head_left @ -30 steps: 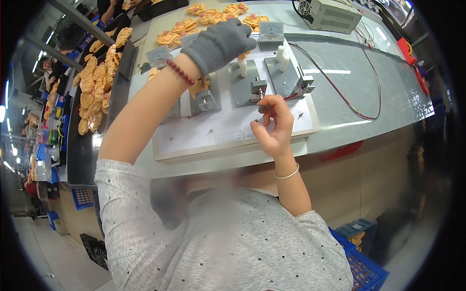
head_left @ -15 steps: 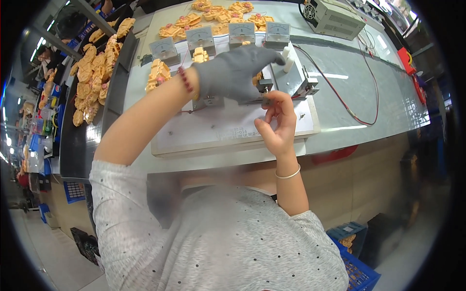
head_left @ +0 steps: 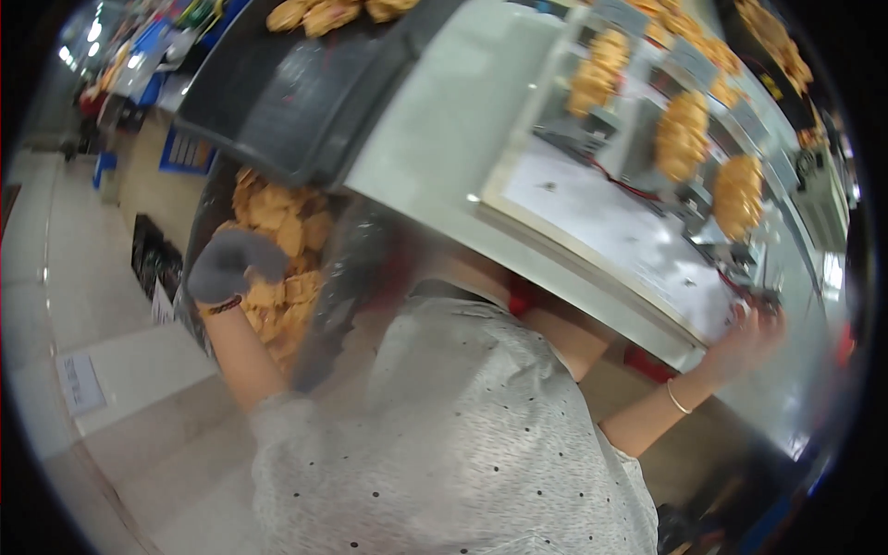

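Observation:
My left hand [head_left: 236, 266], in a grey glove, is down in a plastic-lined bin of orange-yellow moulded plastic parts [head_left: 277, 217]. Its fingers are curled; whether a part is between them is hidden. My bare right hand [head_left: 745, 338] is at the near right end of a test fixture on a white board [head_left: 592, 222]. Its blurred fingertips touch or almost touch a small dark clamp [head_left: 768, 301]. Three moulded parts sit in the fixture: one part [head_left: 597, 74], a middle part [head_left: 683, 137] and another part [head_left: 738, 196] nearest that hand. Red and black wires run along the fixture.
A black tray [head_left: 268, 102] with some parts at its far end borders the table [head_left: 435, 120] on the left. Small panel meters [head_left: 689, 63] stand behind the fixture, with more parts heaped beyond them. A pale power supply box [head_left: 819, 199] is at the far right.
The view has swung left. My gloved left hand has left the fixture and reached down into the bin. My right hand remains by the fixture's right end.

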`<state>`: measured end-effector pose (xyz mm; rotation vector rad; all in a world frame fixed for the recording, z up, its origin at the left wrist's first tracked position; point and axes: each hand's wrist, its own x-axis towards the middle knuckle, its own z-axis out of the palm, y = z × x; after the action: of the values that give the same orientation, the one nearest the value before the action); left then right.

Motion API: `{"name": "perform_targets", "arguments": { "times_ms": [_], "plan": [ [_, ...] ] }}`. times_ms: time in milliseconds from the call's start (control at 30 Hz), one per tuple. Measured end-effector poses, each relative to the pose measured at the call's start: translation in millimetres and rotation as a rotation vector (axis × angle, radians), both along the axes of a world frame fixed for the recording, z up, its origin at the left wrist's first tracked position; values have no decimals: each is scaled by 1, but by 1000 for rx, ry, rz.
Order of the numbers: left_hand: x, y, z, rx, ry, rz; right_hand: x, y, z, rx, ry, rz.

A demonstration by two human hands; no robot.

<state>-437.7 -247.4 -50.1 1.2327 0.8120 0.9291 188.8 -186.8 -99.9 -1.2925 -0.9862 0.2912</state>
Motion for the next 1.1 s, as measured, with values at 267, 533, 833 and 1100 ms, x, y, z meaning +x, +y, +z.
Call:
{"name": "perform_targets", "arguments": {
  "times_ms": [267,533,833,1100],
  "plan": [
    [-74,-42,-179,-696,1650,588,44,-5,-24,242,-60,50],
    [-81,-7,-221,-969,1755,722,38,-2,-23,233,-47,103],
    [-59,-25,-218,-680,1402,772,46,-18,-15,233,84,137],
    [63,2,-74,-345,-447,580,-18,0,-7,213,310,317]
  ]
}}
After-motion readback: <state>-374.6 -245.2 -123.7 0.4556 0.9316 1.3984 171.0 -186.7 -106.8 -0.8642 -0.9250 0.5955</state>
